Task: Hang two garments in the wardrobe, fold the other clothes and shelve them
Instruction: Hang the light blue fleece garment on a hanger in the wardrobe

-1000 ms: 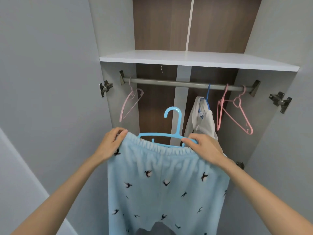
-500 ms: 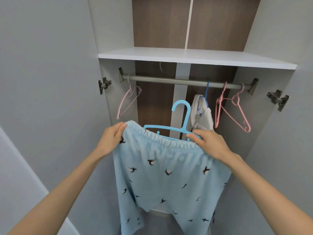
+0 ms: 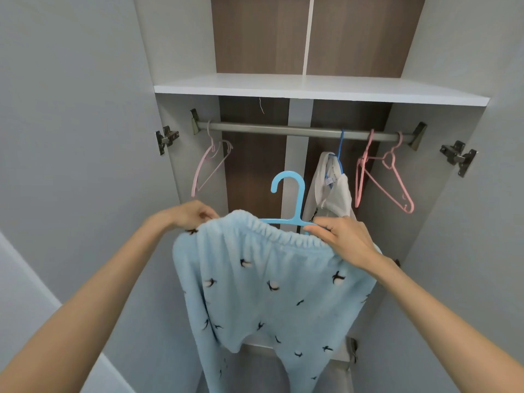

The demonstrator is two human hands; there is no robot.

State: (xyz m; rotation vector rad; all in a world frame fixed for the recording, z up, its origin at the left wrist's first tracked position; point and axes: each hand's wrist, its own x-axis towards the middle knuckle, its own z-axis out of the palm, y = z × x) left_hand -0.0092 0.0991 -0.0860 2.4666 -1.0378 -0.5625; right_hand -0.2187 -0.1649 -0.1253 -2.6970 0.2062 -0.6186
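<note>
Hanging from waistband-pinching left hand [image 3: 190, 215] and right hand [image 3: 346, 242]: blue trousers [image 3: 269, 293] on hanger [image 3: 297, 204].

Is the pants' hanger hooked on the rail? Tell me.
No, the hanger has its hook in the air, well below the rail.

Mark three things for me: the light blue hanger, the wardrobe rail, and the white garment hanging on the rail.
light blue hanger [image 3: 299, 205], head view, on its stem below the hook.
wardrobe rail [image 3: 269, 129], head view, on a bare stretch left of middle.
white garment [image 3: 337, 194], head view, on its fabric below the collar.
</note>
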